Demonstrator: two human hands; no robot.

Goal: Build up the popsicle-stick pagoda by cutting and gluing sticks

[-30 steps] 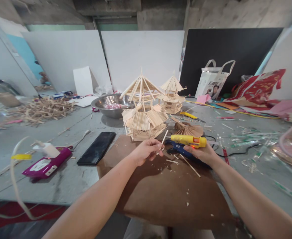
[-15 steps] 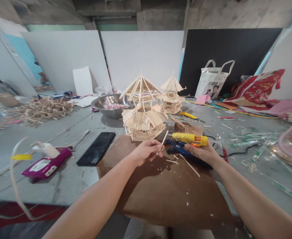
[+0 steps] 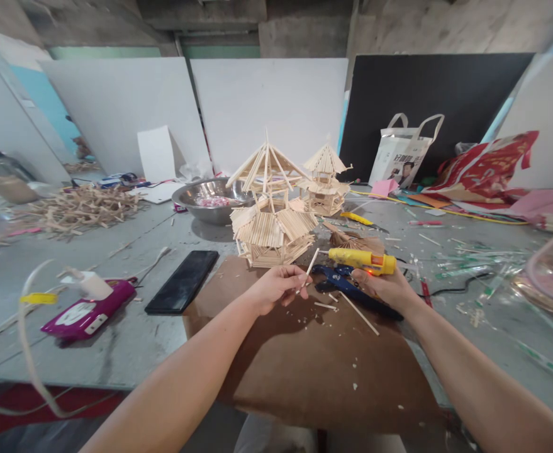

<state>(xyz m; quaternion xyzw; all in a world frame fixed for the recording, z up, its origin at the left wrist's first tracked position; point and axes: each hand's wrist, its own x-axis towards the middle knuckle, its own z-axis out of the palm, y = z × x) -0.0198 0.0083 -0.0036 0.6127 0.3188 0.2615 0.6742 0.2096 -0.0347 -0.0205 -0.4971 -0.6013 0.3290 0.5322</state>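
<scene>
Between the thumb and fingers of my left hand (image 3: 280, 288) is a short wooden stick (image 3: 312, 262), tilted with its free end up. My right hand (image 3: 384, 287) is closed round a yellow hot glue gun (image 3: 362, 260), whose nozzle points left at the stick, very close to its upper part. An orange light glows on the gun. Under the gun and my right hand lie dark blue pliers (image 3: 351, 290). Just behind my hands stands a pavilion model made of wooden sticks (image 3: 272, 229), with a smaller stick pagoda (image 3: 324, 182) farther back.
Brown cardboard (image 3: 314, 371) with stick scraps covers the table in front of me. To the left lie a phone (image 3: 182, 282) and a purple power strip (image 3: 90, 311). Behind are a metal bowl (image 3: 201, 211), a stick pile (image 3: 80, 207) and a yellow-handled cutter (image 3: 356, 218).
My right hand and the glue gun have shifted slightly to the right, and the nozzle sits a little higher along the stick. My left hand stays almost still.
</scene>
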